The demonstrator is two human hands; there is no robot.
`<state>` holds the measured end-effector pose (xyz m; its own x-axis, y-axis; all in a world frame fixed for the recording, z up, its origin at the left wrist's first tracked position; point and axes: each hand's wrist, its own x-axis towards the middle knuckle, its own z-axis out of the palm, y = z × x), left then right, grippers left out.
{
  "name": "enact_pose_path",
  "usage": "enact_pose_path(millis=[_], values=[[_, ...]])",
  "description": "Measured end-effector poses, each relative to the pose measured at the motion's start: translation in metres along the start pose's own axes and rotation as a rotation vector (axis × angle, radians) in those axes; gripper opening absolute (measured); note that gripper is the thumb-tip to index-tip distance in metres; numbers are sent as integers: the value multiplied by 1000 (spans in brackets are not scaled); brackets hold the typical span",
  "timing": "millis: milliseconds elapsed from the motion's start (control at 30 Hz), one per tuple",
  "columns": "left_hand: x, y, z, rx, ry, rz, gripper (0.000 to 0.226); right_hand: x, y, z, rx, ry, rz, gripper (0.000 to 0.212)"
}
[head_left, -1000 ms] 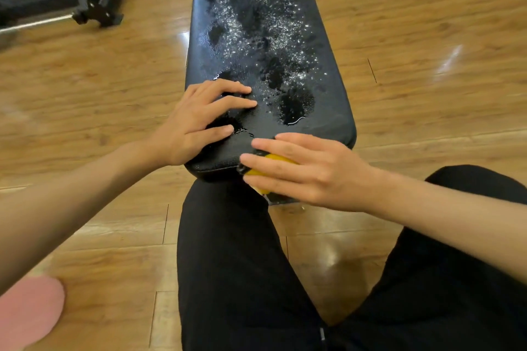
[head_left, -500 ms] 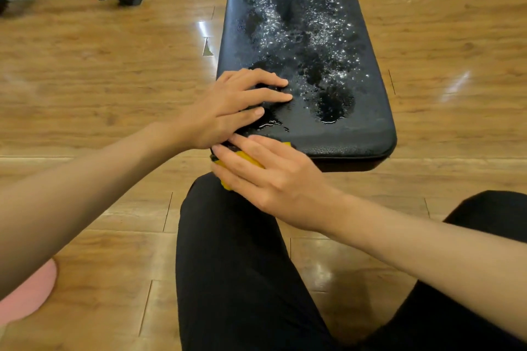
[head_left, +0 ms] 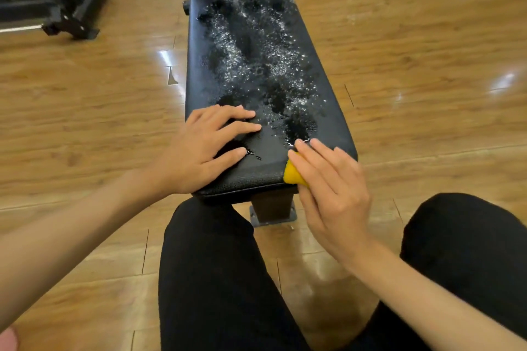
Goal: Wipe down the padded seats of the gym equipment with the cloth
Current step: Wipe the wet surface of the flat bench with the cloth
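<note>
My left hand (head_left: 199, 148) lies flat, palm down, on the near end of the padded seat (head_left: 199, 71); its fingers (head_left: 239, 128) are straight and spread, holding nothing, their tips pointing towards the right hand; the heel of the palm sits at the seat's near left edge.

My right hand (head_left: 330, 188) is on the near right corner of the same seat, with the yellow cloth (head_left: 293, 174) under it; those fingers lie almost straight over the cloth and press it against the corner; only a small wedge of yellow shows beside the forefinger, just at the seat's near edge; the thumb is hidden beneath the hand, so I cannot tell whether it pinches the cloth.

A bare strip of black padding lies between the two sets of fingertips, and the hands do not touch; a few dark wet spots sit just off my left little finger.

Beyond all my fingertips the seat is covered with glittering droplets (head_left: 256, 51) that run up its middle to the far end; the nearest wet patch reaches the tips of my right fingers.

Below the right hand's knuckles stands the seat's dark post (head_left: 272, 208) on its foot plate; under both wrists are my legs in black trousers (head_left: 216, 279), one on each side of the post.

The wooden floor (head_left: 99, 94) spreads out on either side; far past my left fingers, off to the left, stands a black metal frame (head_left: 57, 0).
</note>
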<state>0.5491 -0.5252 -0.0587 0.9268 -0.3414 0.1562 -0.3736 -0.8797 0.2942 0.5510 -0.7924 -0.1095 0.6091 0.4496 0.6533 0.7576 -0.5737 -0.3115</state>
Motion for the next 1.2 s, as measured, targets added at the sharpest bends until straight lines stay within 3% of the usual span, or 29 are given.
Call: enact_pose_path(millis=[167, 233, 333, 400, 600, 733, 833, 933, 1200], values=[[4, 10, -4, 14, -32, -22, 48, 6, 26, -7, -45, 9, -167, 41], [7, 19, -2, -27, -4, -91, 47, 10, 47, -14, 125, 8, 52, 41], [8, 32, 7, -42, 74, -175, 46, 30, 68, -16, 414, 47, 591, 35], [9, 36, 11, 8, 89, -172, 46, 35, 62, -18, 543, 78, 708, 35], [12, 41, 11, 81, 53, -194, 55, -4, 3, -18, 572, 134, 651, 46], [14, 43, 8, 121, 4, -219, 58, 48, 55, -2, 785, 51, 837, 44], [16, 46, 7, 148, -23, -224, 59, 104, 96, 22, 883, -85, 844, 44], [18, 48, 5, 179, -37, -228, 62, 130, 110, 41, 964, -112, 865, 46], [21, 50, 6, 177, -47, -252, 65, 18, 48, -28, 993, -37, 815, 52]])
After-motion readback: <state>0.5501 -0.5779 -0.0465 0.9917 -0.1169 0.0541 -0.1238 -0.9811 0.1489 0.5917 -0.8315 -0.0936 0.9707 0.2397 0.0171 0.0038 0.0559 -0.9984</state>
